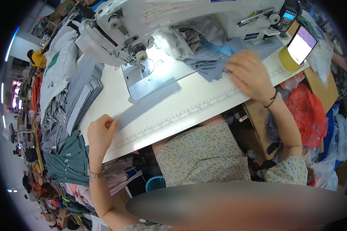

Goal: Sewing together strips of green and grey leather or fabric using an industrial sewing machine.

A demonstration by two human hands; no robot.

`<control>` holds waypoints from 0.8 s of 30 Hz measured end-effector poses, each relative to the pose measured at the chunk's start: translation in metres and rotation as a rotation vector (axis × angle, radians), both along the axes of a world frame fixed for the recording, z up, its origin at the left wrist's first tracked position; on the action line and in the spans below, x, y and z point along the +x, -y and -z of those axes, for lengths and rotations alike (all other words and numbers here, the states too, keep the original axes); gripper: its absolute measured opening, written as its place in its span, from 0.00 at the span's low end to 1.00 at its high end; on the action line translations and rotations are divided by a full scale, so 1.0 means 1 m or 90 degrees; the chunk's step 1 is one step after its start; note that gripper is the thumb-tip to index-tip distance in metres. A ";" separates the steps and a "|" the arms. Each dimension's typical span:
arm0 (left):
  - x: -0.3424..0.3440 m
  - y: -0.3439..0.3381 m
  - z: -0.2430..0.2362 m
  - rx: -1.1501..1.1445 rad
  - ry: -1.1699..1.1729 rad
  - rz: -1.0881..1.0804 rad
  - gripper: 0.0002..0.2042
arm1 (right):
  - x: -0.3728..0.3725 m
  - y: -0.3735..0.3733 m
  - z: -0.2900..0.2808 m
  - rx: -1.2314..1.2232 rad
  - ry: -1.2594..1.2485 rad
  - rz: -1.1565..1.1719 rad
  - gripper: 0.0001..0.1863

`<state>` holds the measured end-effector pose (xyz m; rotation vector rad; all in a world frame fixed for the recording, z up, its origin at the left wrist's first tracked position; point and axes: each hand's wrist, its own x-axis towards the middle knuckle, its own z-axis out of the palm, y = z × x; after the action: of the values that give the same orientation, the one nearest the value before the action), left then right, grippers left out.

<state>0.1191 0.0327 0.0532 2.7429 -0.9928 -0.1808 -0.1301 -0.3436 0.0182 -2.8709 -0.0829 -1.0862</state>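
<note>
My left hand [101, 133] is closed at the front left of the sewing table, its thumb and fingers pinching one end of a narrow grey-blue fabric strip [149, 99]. The strip lies slantwise across the white tabletop, its far end on the metal plate below the sewing machine's needle area [142, 66]. To the right, my right hand [251, 75] hovers over the table, slightly blurred, fingers bent and apart with nothing visible in them. Just beyond its fingertips are a pile of grey fabric pieces [210, 67] and a blue-handled tool [223, 49], partly hidden in the cloth.
A stack of grey cut pieces [85, 92] lies at the table's left, beside a green garment [67, 158]. A phone [301, 45] leans on a yellow roll [287, 59] at the right. Below it hangs a red plastic bag [306, 111]. A ruler tape [189, 109] follows the front edge.
</note>
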 end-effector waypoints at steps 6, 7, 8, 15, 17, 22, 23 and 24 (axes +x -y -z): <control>-0.010 0.023 0.023 -0.052 0.442 0.265 0.14 | 0.029 -0.013 0.010 0.007 0.010 -0.064 0.11; -0.023 0.042 0.022 -0.091 0.443 0.363 0.13 | 0.029 -0.014 0.009 0.029 0.008 -0.055 0.11; -0.038 0.065 0.021 -0.129 0.443 0.458 0.13 | 0.029 -0.015 0.010 0.028 0.002 -0.064 0.11; -0.070 0.198 0.036 -0.183 0.461 0.713 0.10 | 0.029 -0.015 0.012 0.056 -0.013 -0.071 0.11; -0.070 0.206 0.042 -0.171 0.462 0.743 0.08 | 0.028 -0.015 0.013 0.072 -0.020 -0.059 0.11; -0.067 0.204 0.049 -0.366 0.331 0.639 0.06 | 0.027 -0.011 0.013 0.064 -0.012 -0.100 0.12; -0.067 0.202 0.049 -0.364 0.332 0.640 0.06 | 0.028 -0.010 0.014 0.066 -0.011 -0.099 0.12; -0.067 0.200 0.048 -0.375 0.284 0.622 0.06 | 0.029 -0.009 0.015 0.069 -0.015 -0.109 0.11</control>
<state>0.0524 -0.1672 0.0051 1.6114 -2.0274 0.5119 -0.1015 -0.3342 0.0031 -2.7219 -0.2559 -0.9931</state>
